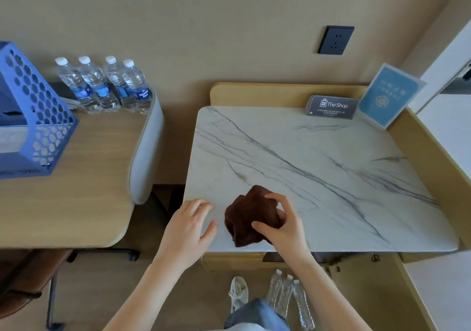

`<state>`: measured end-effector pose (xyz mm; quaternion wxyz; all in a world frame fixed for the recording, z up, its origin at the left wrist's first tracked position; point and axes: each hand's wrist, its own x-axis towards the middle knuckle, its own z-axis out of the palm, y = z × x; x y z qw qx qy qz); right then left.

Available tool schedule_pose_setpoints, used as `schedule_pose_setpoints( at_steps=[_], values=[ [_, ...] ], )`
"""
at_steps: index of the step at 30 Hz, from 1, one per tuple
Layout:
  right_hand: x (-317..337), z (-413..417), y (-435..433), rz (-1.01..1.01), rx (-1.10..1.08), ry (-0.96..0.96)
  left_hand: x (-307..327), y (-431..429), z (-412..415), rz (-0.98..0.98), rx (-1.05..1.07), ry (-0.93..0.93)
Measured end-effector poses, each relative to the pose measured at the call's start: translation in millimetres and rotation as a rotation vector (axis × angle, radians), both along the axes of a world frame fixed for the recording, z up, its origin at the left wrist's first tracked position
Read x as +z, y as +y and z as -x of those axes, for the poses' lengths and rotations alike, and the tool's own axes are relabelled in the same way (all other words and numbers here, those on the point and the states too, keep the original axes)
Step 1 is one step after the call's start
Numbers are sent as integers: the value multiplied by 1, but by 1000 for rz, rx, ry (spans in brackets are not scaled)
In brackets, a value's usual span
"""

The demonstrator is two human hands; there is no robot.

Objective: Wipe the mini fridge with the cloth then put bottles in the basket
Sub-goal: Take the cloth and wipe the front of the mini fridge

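Dark brown crumpled cloth [248, 218], lower centre of the frame, lying on the near edge of a white, grey-veined marble-look top [318, 152]. The right hand [280, 226] grips the cloth from its right side, fingers curled over the upper fold and thumb pressed against the lower part. The left hand [188, 225] lies just left of the cloth, not touching it, palm down with fingers straight and spread, resting on the top's near left corner.

At the far edge of the top, right of centre, stand a dark grey card printed "The Shop" [331, 107] and, beside it, a light blue sign in a clear stand [390, 96]. A black wall socket [336, 40] sits above them.

Upper left: four clear plastic water bottles with white caps and blue labels [104, 86] stand upright in a close row at the back of a light wood desk [76, 190]. A blue perforated plastic basket [38, 116] rests on the same desk at the left edge, apart from the bottles.

Bottom centre: three clear bottles on the floor [288, 295], beside a white shoe [238, 292].
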<state>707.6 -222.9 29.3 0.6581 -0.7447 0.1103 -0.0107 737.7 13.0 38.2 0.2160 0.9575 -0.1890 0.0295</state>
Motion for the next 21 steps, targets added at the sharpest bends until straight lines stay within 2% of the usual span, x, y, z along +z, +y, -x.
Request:
schedule_pose_setpoints(
  at_steps=[6,13,21],
  values=[
    [-9,105,54,-111,-110,65,-4,48,95,12,-53,-21],
    [-11,218,100,-31,-134,78,-5,83,199,46,-81,-44],
    [-1,297,92,37,-144,-23,12,72,253,99,-140,-75]
  ],
)
